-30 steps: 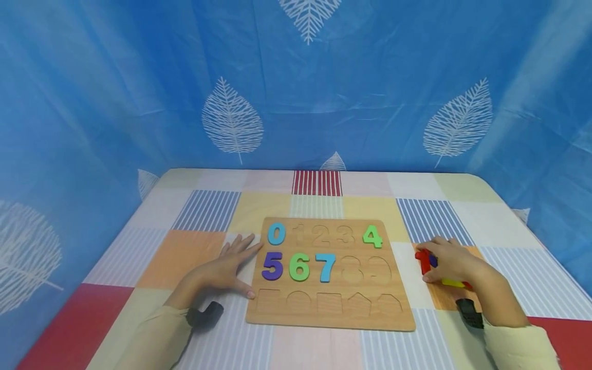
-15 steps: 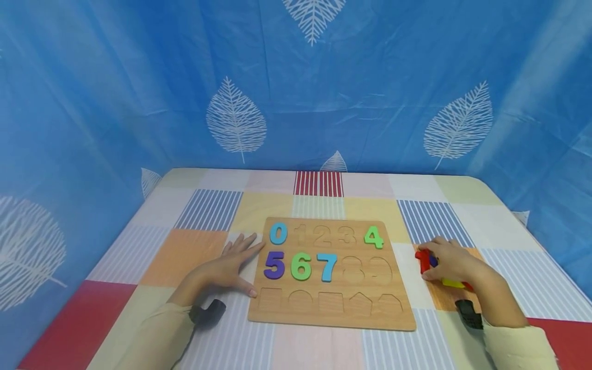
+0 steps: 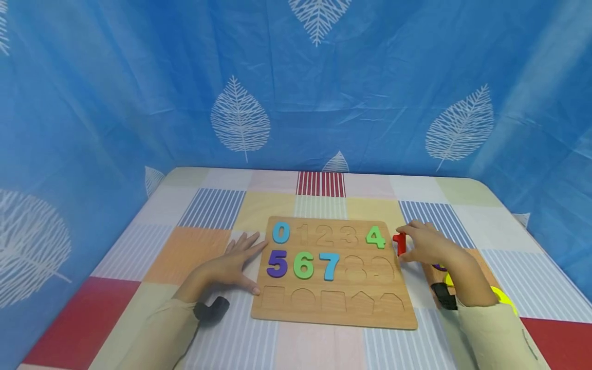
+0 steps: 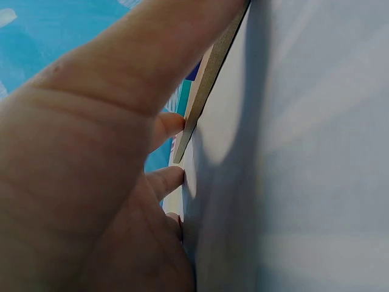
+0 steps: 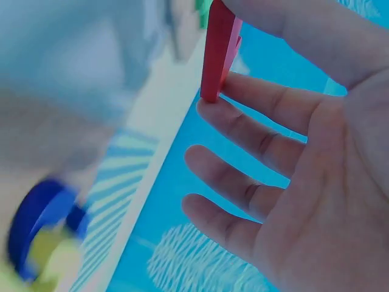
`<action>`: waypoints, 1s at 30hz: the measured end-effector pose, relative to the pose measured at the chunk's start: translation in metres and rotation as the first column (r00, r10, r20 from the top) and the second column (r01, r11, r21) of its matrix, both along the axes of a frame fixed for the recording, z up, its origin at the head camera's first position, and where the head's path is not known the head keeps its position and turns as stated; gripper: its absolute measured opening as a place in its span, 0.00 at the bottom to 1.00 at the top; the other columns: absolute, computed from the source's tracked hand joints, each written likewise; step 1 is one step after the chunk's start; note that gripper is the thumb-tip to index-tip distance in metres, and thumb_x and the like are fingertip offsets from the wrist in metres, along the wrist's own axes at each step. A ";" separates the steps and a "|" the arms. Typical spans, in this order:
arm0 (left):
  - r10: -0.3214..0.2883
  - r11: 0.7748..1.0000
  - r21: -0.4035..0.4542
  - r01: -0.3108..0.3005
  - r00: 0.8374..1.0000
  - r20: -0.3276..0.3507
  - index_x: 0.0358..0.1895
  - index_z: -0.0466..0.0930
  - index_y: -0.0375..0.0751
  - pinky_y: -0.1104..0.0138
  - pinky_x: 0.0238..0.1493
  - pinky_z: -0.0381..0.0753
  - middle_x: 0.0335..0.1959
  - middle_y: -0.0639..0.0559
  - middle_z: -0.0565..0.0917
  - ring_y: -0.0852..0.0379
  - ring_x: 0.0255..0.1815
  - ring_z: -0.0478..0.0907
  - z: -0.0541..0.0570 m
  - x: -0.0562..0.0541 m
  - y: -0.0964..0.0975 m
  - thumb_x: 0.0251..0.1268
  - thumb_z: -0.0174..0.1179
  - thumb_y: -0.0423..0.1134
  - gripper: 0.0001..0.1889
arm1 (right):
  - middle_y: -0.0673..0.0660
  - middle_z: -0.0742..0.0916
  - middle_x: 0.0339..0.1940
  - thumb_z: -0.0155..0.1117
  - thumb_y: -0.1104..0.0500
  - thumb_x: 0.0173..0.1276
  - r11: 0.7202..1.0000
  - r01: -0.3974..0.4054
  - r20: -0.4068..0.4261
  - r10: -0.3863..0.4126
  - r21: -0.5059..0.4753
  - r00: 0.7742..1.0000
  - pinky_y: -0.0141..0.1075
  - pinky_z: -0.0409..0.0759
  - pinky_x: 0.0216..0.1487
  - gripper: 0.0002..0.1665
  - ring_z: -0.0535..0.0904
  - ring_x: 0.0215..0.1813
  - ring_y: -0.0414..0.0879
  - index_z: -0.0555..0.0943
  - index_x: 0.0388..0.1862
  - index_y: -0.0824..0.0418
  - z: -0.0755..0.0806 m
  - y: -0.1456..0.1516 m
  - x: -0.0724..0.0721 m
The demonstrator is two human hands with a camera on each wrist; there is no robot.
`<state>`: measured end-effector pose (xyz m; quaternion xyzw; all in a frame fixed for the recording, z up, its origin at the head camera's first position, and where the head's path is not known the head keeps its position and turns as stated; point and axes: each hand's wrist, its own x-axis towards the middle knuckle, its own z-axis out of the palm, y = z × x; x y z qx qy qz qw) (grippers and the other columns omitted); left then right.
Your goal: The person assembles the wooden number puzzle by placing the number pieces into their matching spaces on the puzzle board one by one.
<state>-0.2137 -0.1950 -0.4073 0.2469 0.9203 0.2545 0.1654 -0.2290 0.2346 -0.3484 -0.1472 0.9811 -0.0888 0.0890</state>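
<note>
A wooden number puzzle board point(image 3: 333, 318) lies on the table. The blue 0 point(image 3: 281, 233), green 4 point(image 3: 375, 237), purple 5 point(image 3: 277, 264), green 6 point(image 3: 303, 265) and blue 7 point(image 3: 329, 265) sit in its upper two rows; the other recesses show bare wood. My left hand point(image 3: 228, 267) is spread at the board's left edge, thumb and a finger touching it. Thumb and fingers of my right hand point(image 3: 427, 244) pinch a red number 1 point(image 3: 400, 244), just off the board's right edge near the 4. In the right wrist view the red piece point(image 5: 217, 52) is held up at the fingertips.
Partly hidden under my right forearm are a purple or dark blue piece point(image 3: 439, 267) and yellow pieces point(image 3: 504, 299). A patchwork cloth point(image 3: 319, 347) covers the table. Blue leaf-print sheeting point(image 3: 361, 113) hangs behind and at the sides.
My right hand has lifted the red 1 from the pile on the right and carried it left toward the board, uncovering other pieces. The left hand keeps its place on the board's edge.
</note>
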 end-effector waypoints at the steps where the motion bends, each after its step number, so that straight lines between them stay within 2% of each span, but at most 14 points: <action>1: -0.002 1.000 -0.003 0.002 1.000 -0.002 0.72 0.48 0.46 0.41 0.68 0.29 0.74 0.40 0.40 0.36 0.72 0.28 0.000 0.000 0.000 0.34 0.71 0.58 0.58 | 0.70 0.74 0.52 0.73 0.51 0.47 1.000 -0.010 0.001 0.010 -0.005 1.000 0.58 0.72 0.48 0.40 0.67 0.50 0.66 0.72 0.56 0.70 0.002 -0.006 -0.002; 6: -0.009 1.000 -0.014 0.009 1.000 -0.003 0.72 0.48 0.46 0.41 0.68 0.29 0.74 0.40 0.40 0.36 0.72 0.28 0.001 -0.001 -0.001 0.34 0.71 0.59 0.58 | 0.66 0.75 0.50 0.72 0.54 0.49 0.997 -0.072 -0.009 0.072 -0.022 0.997 0.51 0.74 0.44 0.37 0.68 0.47 0.61 0.72 0.57 0.69 0.010 -0.037 -0.011; 15: -0.003 1.000 -0.020 0.003 1.000 0.004 0.72 0.48 0.46 0.42 0.68 0.28 0.74 0.41 0.40 0.37 0.73 0.28 0.004 -0.002 -0.002 0.35 0.71 0.59 0.58 | 0.63 0.75 0.53 0.71 0.55 0.51 0.993 -0.121 0.009 0.121 0.004 0.993 0.50 0.73 0.47 0.37 0.67 0.50 0.57 0.71 0.60 0.66 0.022 -0.095 -0.029; 23: 0.014 0.999 -0.037 -0.014 1.000 0.013 0.72 0.48 0.51 0.44 0.70 0.29 0.75 0.45 0.40 0.40 0.73 0.27 0.004 -0.007 -0.004 0.34 0.71 0.60 0.58 | 0.63 0.75 0.54 0.71 0.54 0.51 0.979 -0.200 0.004 0.200 0.046 0.980 0.50 0.73 0.52 0.36 0.68 0.53 0.59 0.72 0.59 0.65 0.023 -0.144 -0.048; 30: 0.020 0.998 -0.061 -0.019 1.000 0.018 0.72 0.47 0.51 0.46 0.70 0.30 0.75 0.45 0.40 0.41 0.73 0.28 0.007 -0.009 -0.003 0.34 0.71 0.59 0.58 | 0.61 0.76 0.53 0.72 0.53 0.50 0.973 -0.224 0.030 0.223 0.054 0.974 0.49 0.74 0.50 0.37 0.69 0.53 0.57 0.73 0.59 0.63 0.019 -0.171 -0.059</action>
